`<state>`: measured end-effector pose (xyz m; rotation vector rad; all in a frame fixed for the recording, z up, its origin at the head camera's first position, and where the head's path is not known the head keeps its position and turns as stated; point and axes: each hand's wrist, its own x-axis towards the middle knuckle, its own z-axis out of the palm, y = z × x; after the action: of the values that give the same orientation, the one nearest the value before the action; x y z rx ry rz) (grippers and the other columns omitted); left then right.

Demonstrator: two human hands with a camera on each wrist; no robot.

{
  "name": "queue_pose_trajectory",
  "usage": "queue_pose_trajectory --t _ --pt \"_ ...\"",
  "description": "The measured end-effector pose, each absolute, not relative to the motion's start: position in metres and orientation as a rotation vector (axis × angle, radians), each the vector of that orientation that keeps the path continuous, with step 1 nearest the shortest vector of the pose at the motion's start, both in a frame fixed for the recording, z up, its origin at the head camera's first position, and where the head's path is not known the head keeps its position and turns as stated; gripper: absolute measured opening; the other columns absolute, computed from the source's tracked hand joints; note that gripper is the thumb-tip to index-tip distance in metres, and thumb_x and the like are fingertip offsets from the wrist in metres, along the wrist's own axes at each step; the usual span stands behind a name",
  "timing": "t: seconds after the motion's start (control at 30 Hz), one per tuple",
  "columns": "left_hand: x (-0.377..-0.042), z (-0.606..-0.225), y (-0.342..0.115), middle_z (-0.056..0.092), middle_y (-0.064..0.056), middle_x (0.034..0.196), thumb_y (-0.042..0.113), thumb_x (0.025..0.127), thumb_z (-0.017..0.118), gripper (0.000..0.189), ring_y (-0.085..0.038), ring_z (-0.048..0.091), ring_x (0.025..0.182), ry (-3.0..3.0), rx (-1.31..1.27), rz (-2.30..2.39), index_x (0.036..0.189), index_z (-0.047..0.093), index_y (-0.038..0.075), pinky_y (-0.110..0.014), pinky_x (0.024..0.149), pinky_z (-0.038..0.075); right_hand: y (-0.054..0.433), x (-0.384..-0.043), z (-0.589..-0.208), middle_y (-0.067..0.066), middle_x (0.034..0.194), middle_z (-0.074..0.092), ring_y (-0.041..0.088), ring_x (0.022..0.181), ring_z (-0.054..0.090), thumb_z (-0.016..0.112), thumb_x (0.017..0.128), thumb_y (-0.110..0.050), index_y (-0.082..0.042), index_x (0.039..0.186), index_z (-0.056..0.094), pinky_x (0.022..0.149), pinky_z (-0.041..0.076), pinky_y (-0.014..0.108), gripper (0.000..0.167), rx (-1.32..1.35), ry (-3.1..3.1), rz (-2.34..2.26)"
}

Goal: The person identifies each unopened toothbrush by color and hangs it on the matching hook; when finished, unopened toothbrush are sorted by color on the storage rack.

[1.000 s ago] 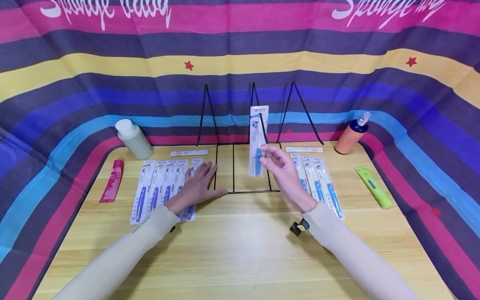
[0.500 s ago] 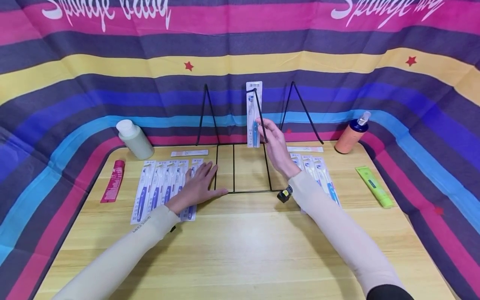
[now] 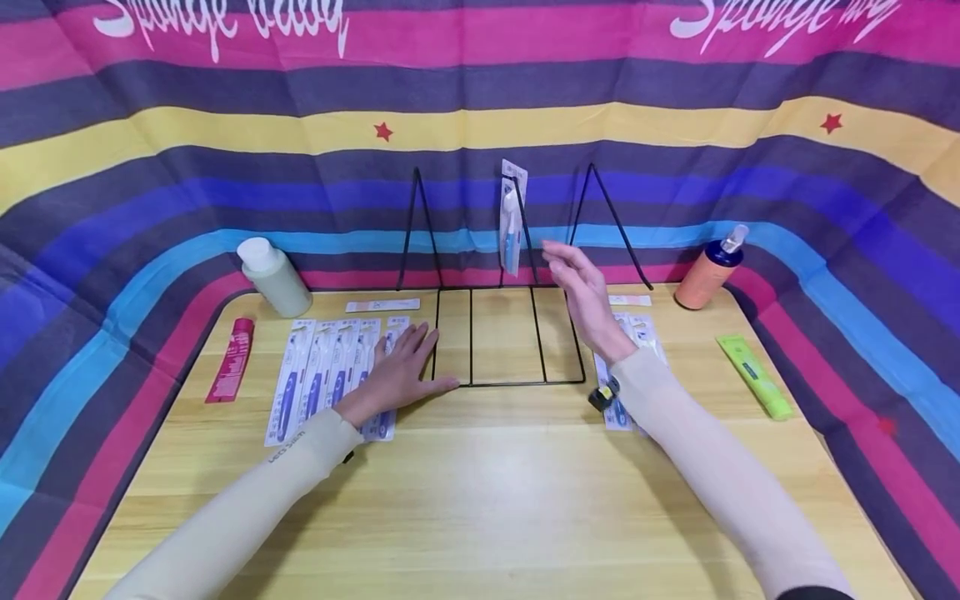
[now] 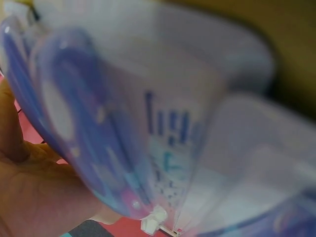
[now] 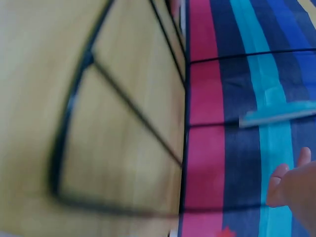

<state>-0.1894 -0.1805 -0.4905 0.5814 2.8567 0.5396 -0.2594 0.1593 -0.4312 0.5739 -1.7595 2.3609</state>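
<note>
A packaged toothbrush with a blue handle [image 3: 512, 221] hangs from the middle hook of a black wire display rack [image 3: 502, 384], turned slightly sideways. To its right my right hand [image 3: 588, 300] is apart from it, fingers extended and holding nothing. The right wrist view shows the hanging pack [image 5: 276, 113] near its edge, beyond the fingertips [image 5: 277, 185]. My left hand [image 3: 401, 371] rests with spread fingers at the rack's left side, partly covering a row of packaged purple toothbrushes [image 3: 283, 387]. Purple handles [image 4: 84, 108] fill the blurred left wrist view.
More blue toothbrush packs [image 3: 647, 333] lie under my right forearm. A grey-green bottle [image 3: 276, 279] and pink tube [image 3: 231, 362] stand or lie left; an orange pump bottle [image 3: 705, 277] and green tube [image 3: 753, 377] are right. Striped cloth [image 3: 300, 192] walls the back.
My right hand lifted the toothbrush pack up onto the middle hook, let go and drew back to the right. The pack now hangs alone. My left hand stayed put.
</note>
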Motion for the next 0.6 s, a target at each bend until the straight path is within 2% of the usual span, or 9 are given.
queue_pose_trajectory --t 0.1,0.2,0.37,0.47,0.6 --pt "-0.189 -0.492 -0.18 0.013 -0.018 0.18 0.071 0.099 0.065 0.108 -0.041 0.008 0.166 2.854 0.594 0.527 0.174 0.022 0.006 -0.077 0.123 -0.003 0.187 -0.243 -0.436 0.017 0.154 0.059 0.036 0.143 0.05 0.056 0.111 -0.006 0.006 0.144 0.062 0.117 0.037 0.041 0.036 0.557 -1.824 2.329" --pt "-0.189 -0.492 -0.179 0.013 -0.018 0.18 0.071 0.099 0.065 0.108 -0.041 0.008 0.166 2.862 0.592 0.513 0.174 0.023 0.006 -0.077 0.123 -0.002 0.219 -0.225 -0.439 0.013 0.148 0.065 0.032 0.138 0.055 0.058 0.112 -0.008 0.005 0.144 0.064 0.114 0.042 0.037 0.035 0.473 -1.94 2.27" --pt "-0.19 -0.492 -0.18 0.013 -0.019 0.18 0.07 0.1 0.065 0.107 -0.041 0.007 0.166 2.864 0.602 0.513 0.174 0.022 0.005 -0.076 0.123 -0.002 0.268 -0.196 -0.444 0.002 0.133 0.073 0.016 0.119 0.067 0.065 0.111 -0.013 0.005 0.146 0.063 0.101 0.052 0.024 0.039 0.169 -2.173 2.134" --pt "-0.189 -0.491 -0.18 0.013 -0.019 0.18 0.068 0.1 0.066 0.106 -0.041 0.008 0.165 2.866 0.603 0.515 0.174 0.022 0.005 -0.076 0.123 -0.002 0.29 -0.18 -0.448 0.002 0.134 0.07 0.007 0.112 0.065 0.067 0.111 -0.022 0.003 0.152 0.057 0.093 0.053 0.017 0.05 -0.051 -2.376 1.991" --pt "-0.189 -0.491 -0.18 0.014 -0.02 0.18 0.067 0.1 0.066 0.106 -0.042 0.009 0.165 2.868 0.602 0.515 0.174 0.023 0.005 -0.077 0.123 -0.001 0.314 -0.166 -0.458 0.016 0.141 0.061 0.003 0.106 0.06 0.068 0.11 -0.033 0.006 0.161 0.044 0.086 0.054 0.016 0.069 -0.228 -2.648 1.766"
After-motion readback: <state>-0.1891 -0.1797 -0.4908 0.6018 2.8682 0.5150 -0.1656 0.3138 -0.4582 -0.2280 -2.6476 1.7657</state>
